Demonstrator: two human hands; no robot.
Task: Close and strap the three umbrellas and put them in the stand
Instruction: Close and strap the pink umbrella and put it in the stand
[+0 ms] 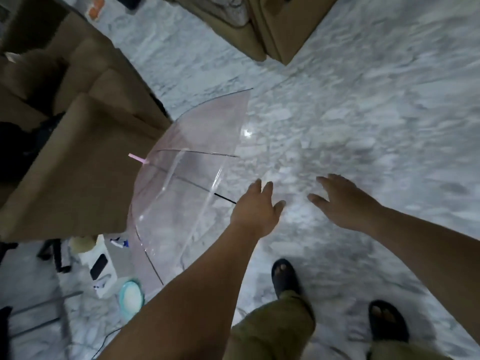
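The floor (pixel 363 113) is pale grey-white marble with cloudy veining, and it fills most of the head view. An open transparent umbrella (pixel 187 183) with a pink tip (pixel 137 158) lies on its side on this floor, its canopy leaning against the front of a brown sofa (pixel 85 157). Beyond the umbrella, another brown furniture piece (pixel 280 24) stands on the marble. Below the umbrella, a small white stand (pixel 100 266) carries a dark phone (pixel 98 263), and a round teal-rimmed bowl (pixel 132 297) sits just beside it; what the bowl holds is too blurred to tell.

Both hands reach out over the floor, to the right of the umbrella. The left hand (pixel 255 210) is spread and empty, close to the canopy's edge. The right hand (pixel 342 201), farther from the umbrella, is also spread with fingers apart, holding nothing. Two feet in dark sandals (pixel 284 276) stand on the marble beneath the arms.
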